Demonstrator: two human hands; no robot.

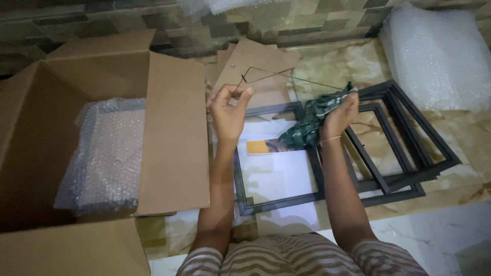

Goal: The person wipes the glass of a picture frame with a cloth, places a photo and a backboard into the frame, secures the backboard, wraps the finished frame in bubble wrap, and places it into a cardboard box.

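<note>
My left hand [228, 108] pinches the near corner of a clear glass pane [286, 82], holding it up flat above the floor. My right hand [340, 115] grips a crumpled dark green cloth [309, 122] and presses it against the pane's right side. Below the hands a black picture frame [279, 200] lies on the floor with white paper and a small orange-edged picture inside it.
An open cardboard box [174, 133] with bubble wrap [107, 153] inside stands at the left. A stack of empty black frames [409, 153] lies at the right. Brown backing boards [255, 64] lean at the back, and a bubble wrap sheet [437, 56] rests top right.
</note>
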